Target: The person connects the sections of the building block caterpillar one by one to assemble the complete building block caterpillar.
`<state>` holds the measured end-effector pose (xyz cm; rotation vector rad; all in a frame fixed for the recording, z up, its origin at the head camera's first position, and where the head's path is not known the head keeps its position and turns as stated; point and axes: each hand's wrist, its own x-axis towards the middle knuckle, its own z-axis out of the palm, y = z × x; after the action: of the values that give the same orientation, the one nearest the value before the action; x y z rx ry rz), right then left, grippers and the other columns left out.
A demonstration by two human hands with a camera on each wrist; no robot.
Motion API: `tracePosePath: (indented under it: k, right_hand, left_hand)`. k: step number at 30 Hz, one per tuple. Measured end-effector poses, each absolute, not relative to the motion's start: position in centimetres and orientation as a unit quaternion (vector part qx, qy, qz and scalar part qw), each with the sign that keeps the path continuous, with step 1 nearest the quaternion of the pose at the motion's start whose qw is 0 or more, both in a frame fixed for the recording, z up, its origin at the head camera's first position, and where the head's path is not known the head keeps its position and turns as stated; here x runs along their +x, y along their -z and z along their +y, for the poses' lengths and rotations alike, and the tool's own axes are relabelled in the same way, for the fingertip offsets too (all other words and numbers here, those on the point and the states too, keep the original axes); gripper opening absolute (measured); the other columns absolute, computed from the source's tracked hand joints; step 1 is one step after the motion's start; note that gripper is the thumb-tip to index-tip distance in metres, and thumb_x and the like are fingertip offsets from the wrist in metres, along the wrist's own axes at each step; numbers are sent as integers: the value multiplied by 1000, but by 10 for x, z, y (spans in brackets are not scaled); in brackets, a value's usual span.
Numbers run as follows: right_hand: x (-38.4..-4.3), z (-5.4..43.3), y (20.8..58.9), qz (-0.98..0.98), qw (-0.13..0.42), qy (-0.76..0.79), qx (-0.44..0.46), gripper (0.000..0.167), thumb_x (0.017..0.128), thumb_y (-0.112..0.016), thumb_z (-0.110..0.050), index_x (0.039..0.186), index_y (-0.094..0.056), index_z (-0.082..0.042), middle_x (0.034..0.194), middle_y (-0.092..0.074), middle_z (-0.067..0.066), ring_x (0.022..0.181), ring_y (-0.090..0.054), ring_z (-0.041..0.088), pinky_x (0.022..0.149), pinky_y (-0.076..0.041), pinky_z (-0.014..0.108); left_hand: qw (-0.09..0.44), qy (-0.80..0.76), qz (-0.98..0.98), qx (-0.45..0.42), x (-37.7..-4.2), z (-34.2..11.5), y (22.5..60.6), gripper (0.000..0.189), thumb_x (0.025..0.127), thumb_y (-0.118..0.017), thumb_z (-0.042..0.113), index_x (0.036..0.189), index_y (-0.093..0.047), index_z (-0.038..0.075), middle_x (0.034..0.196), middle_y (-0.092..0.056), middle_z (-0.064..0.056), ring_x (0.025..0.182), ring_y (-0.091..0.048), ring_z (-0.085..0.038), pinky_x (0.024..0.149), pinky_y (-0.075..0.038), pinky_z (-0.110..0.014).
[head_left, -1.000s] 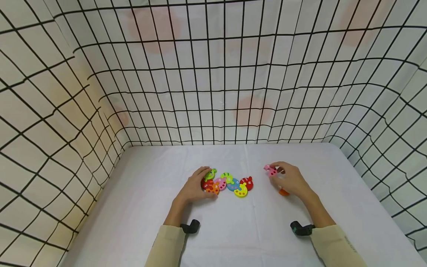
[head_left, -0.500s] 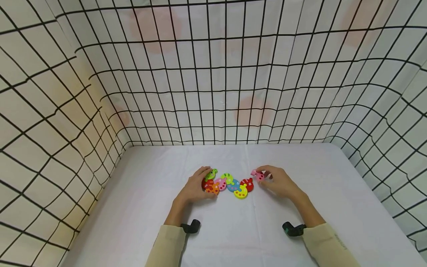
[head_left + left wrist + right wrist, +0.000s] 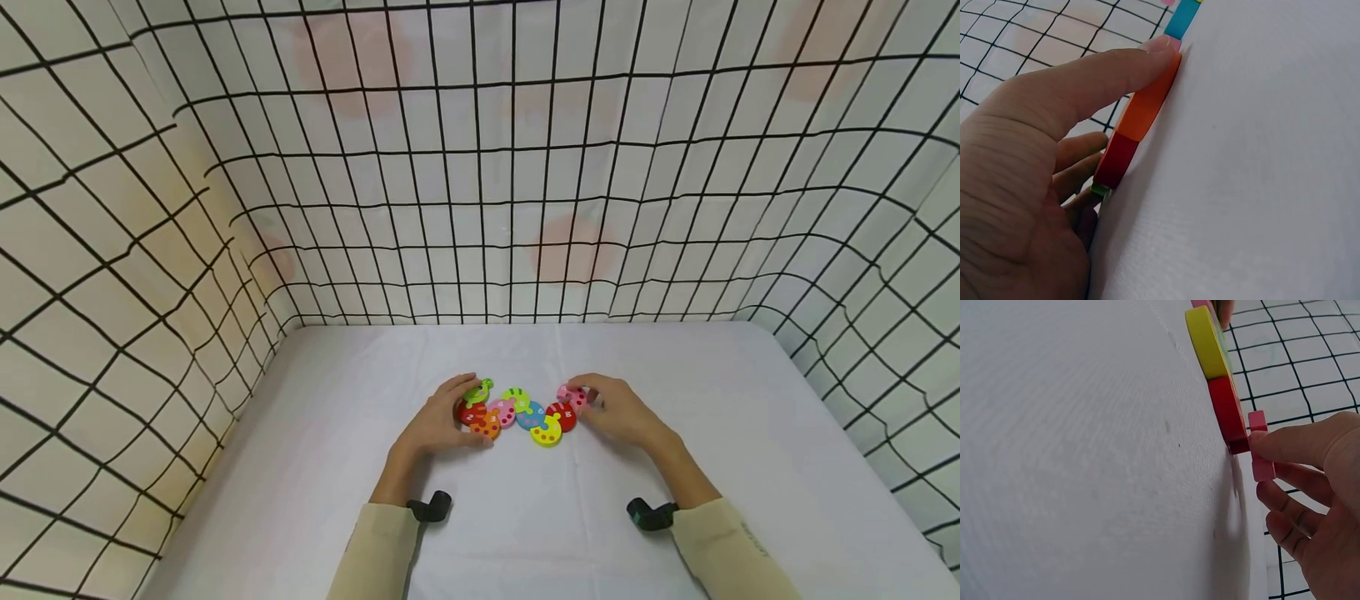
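Observation:
Colourful numbered jigsaw pieces form a wavy caterpillar on the white table. A green head piece (image 3: pixel 478 392) begins the chain, with a red piece (image 3: pixel 1117 159) and an orange piece (image 3: pixel 1150 106) beside it. My left hand (image 3: pixel 435 425) holds this end, thumb against the orange edge and fingers at the far side. At the other end are a yellow piece (image 3: pixel 1208 347) and a red piece (image 3: pixel 1227 409). My right hand (image 3: pixel 622 412) pinches a pink spotted piece (image 3: pixel 1264 469) beside that red piece, raised slightly; whether they touch is unclear.
Between the ends lie a pink piece (image 3: pixel 502 413), a light green piece (image 3: pixel 517 400) and a blue piece (image 3: pixel 530 415). A black wire grid (image 3: pixel 510 204) over white cloth surrounds the table (image 3: pixel 525 517) at the back and sides.
My right hand has carried the pink piece leftward to the chain's red end. An orange piece seen under that hand earlier is out of sight. My left hand stays in place.

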<state>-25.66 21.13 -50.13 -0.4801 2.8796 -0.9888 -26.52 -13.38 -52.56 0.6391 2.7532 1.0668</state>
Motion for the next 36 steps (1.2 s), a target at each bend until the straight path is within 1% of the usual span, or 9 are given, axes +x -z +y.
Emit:
tracePosePath:
  k: [5, 9, 13, 18, 23, 26, 31, 33, 36]
  right_hand:
    - [-257, 214, 500, 937, 39, 309, -156, 46, 92, -75, -13, 137, -64, -15, 112, -67, 7, 100, -58, 23, 82, -57, 36]
    - [-257, 215, 500, 938, 44, 308, -155, 47, 91, -76, -14, 137, -64, -13, 107, -66, 7, 96, -57, 23, 78, -55, 32]
    - [-257, 214, 501, 936, 47, 312, -156, 46, 91, -76, -15, 136, -65, -11, 104, -65, 6, 94, -57, 23, 77, -54, 31]
    - [-258, 211, 502, 937, 61, 308, -150, 44, 91, -75, -13, 134, -65, -11, 103, -65, 5, 95, -56, 22, 78, -53, 31]
    - [-259, 210, 504, 941, 66, 301, -143, 43, 91, -74, -11, 133, -66, -10, 102, -64, 5, 94, -55, 22, 76, -51, 30]
    - [-259, 211, 503, 941, 64, 304, -138, 43, 91, -75, -12, 133, -65, -11, 105, -65, 5, 96, -56, 22, 79, -53, 32]
    - [-253, 215, 500, 942, 52, 308, -124, 50, 89, -78, -18, 137, -62, -13, 116, -66, 8, 103, -59, 24, 86, -58, 41]
    - [-249, 218, 498, 943, 42, 309, -119, 52, 89, -79, -20, 138, -62, -14, 118, -66, 9, 103, -59, 25, 86, -58, 41]
    - [-243, 226, 496, 941, 23, 315, -119, 52, 89, -79, -23, 138, -61, -12, 118, -66, 10, 100, -58, 25, 81, -56, 37]
  left_hand:
    - [57, -361, 909, 202, -266, -133, 527, 102, 69, -91, 52, 156, -46, 22, 166, -34, 4, 156, -28, -27, 122, -31, -60]
    - [57, -358, 910, 203, -268, -134, 528, 103, 69, -91, 54, 155, -46, 22, 166, -34, 3, 156, -29, -28, 121, -32, -60]
    - [58, -346, 911, 217, -269, -137, 527, 100, 71, -90, 49, 156, -46, 19, 167, -33, 0, 156, -29, -29, 121, -32, -59]
    - [62, -343, 907, 236, -270, -138, 527, 94, 74, -87, 39, 156, -46, 16, 167, -33, -3, 155, -29, -31, 121, -33, -59]
    - [62, -339, 909, 235, -271, -137, 526, 94, 74, -87, 41, 155, -47, 17, 167, -34, -3, 155, -29, -31, 121, -34, -58]
    - [56, -338, 910, 232, -271, -136, 526, 93, 73, -87, 42, 154, -48, 17, 165, -36, -3, 154, -31, -30, 121, -34, -57]
    - [52, -337, 911, 231, -271, -135, 527, 94, 72, -89, 42, 154, -49, 16, 164, -38, -4, 153, -32, -31, 122, -34, -56]
    - [50, -337, 911, 231, -272, -135, 529, 94, 72, -89, 41, 153, -50, 16, 164, -38, -5, 153, -32, -31, 122, -33, -56]
    - [46, -339, 912, 226, -272, -135, 530, 94, 72, -90, 42, 153, -50, 16, 163, -39, -5, 153, -33, -31, 122, -34, -56]
